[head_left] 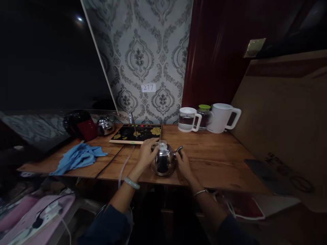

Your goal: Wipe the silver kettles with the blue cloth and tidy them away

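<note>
A shiny metal kettle (163, 165) stands upright near the front edge of the wooden table, with a pale translucent knob on top. My left hand (146, 153) is closed against its left side, the fingers reaching behind it and the thumb in front. On the other side, the fingers of my right hand (183, 163) pinch around the base of the curved spout (180, 148). Part of the left fingers is hidden by the kettle. Just behind it lies a black tea stove panel (136, 132) with gold flowers, lit red marks and a chrome tap (131, 118).
A blue cloth (76, 158) and another metal kettle (105, 126) are to the left, beside a red and black appliance (84, 126). White-handled jugs (187, 119) and a white electric kettle (221, 117) stand back right. A large cardboard box (283, 119) borders the table (209, 163). A clear tube (123, 169) hangs over the front edge.
</note>
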